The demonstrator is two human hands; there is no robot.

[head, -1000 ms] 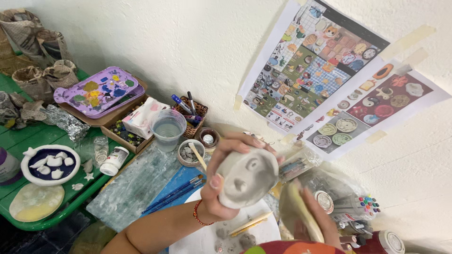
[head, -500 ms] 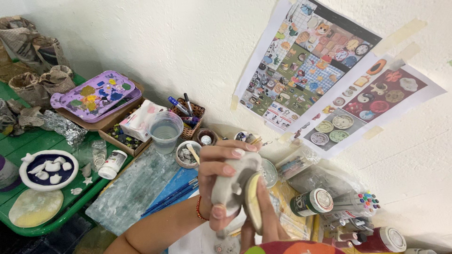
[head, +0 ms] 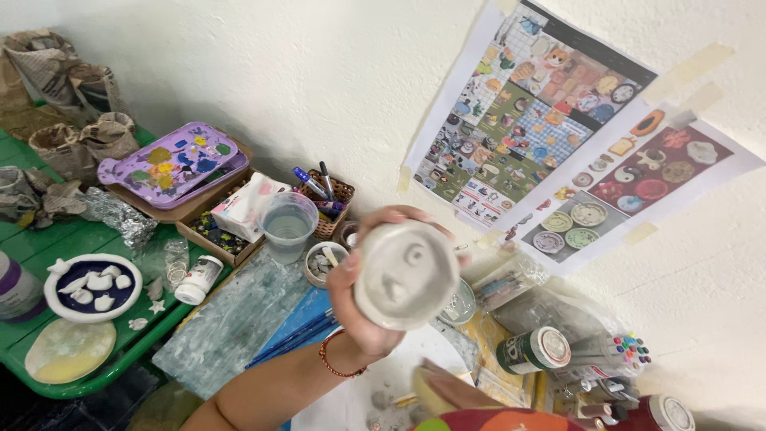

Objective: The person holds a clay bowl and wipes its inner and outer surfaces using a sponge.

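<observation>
Moved: disc (head: 405, 275) turned from edge-on half a second ago to flat face toward the camera; right hand (head: 447, 391) dropped off it to the bottom edge of the frame.
Meaning: work on the disc looks paused, piece held up as if for a look; only one hand carries it now.
Left hand: (head: 359, 303) raised mid-frame, fingers closed around the disc rim, thumb on the lower left edge, fingertips (head: 391, 214) curling over the top edge from behind.
Right hand: low centre, mostly cut off, apart from the disc; seems to hold a yellowish pad, but cannot tell how the fingers stand.
Disc: round, pale grey clay, shallow raised shapes on its face, held in the air above the worktop (head: 96, 239), touching nothing else.
Disc vs fingers: sits between thumb and fingertips, palm behind it, face unobstructed.
Around: water cup (head: 287, 223) left of the disc; purple palette (head: 171, 160) upper left; blue-and-white dish (head: 92, 287) far left; reference sheets (head: 558, 120) taped on the wall upper right; paint jar (head: 533, 349) lower right.
</observation>
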